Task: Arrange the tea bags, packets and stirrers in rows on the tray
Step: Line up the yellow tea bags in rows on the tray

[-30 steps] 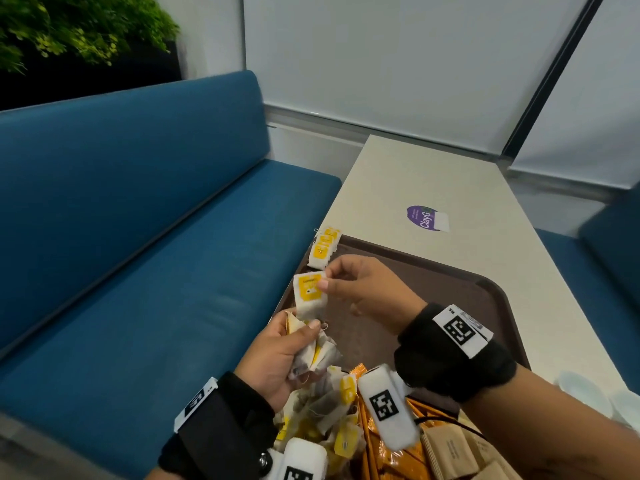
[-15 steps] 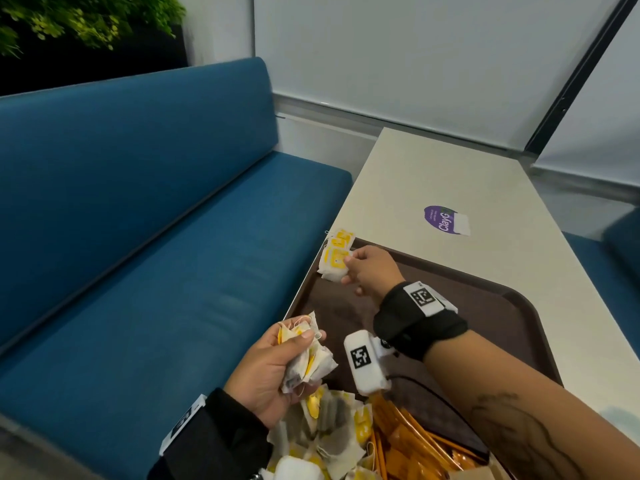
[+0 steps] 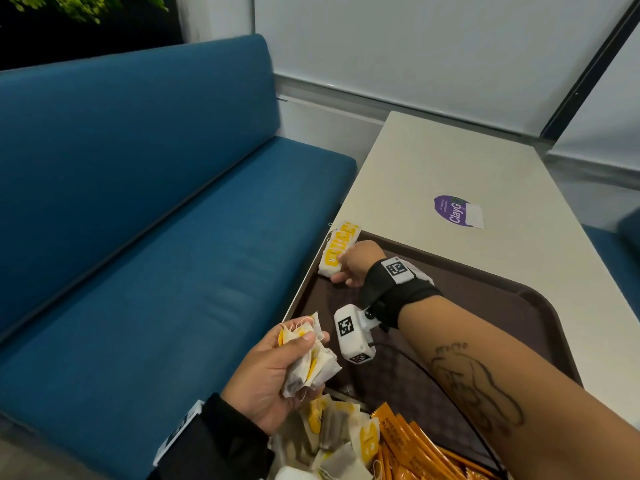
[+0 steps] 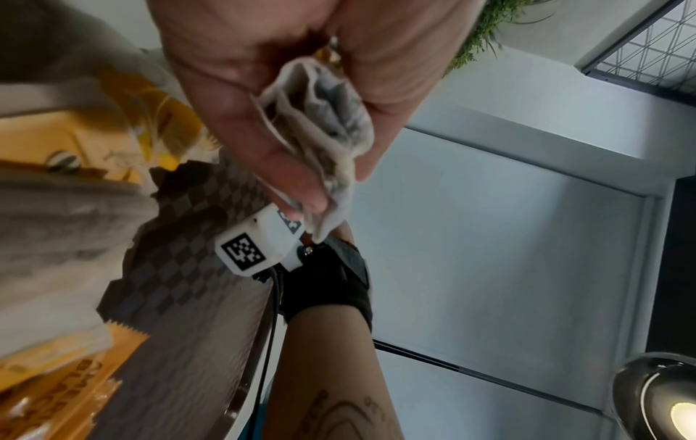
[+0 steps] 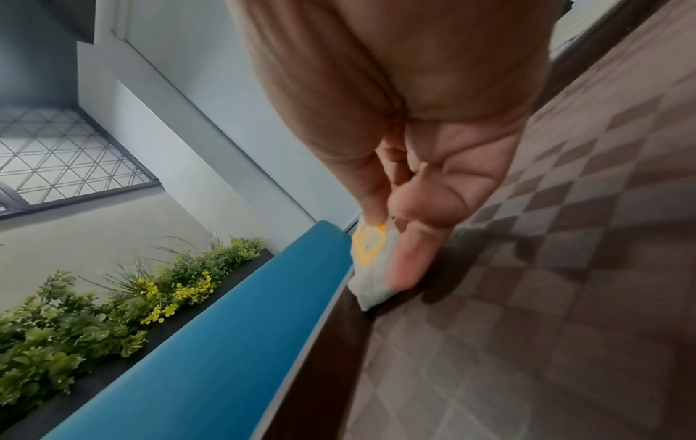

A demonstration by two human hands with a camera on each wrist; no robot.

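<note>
A short row of tea bags (image 3: 338, 248) lay at the tray's (image 3: 519, 306) upper-left corner, the right hand (image 3: 356, 263) pinching its newest. The left hand (image 3: 268, 372) clutched a bunch (image 3: 311, 365); most bags and orange packets (image 3: 412, 448) remained heaped at bottom.

I see white paper tea bags (image 3: 337, 249) with yellow labels, a brown checkered plastic tray (image 3: 491, 306), orange foil packets (image 3: 412, 445) lower centre, a blue padded bench (image 3: 138, 220) at left.

A café or canteen seating booth: a long blue upholstered bench (image 3: 138, 209) runs beside a narrow cream table (image 3: 433, 174) bearing a purple round sticker (image 3: 450, 209), with a brown checked plastic serving tray (image 3: 519, 306), a dark planter of green foliage and yellow flowers (image 5: 94, 306) behind the backrest, and pale wall panels (image 3: 415, 46)
</note>
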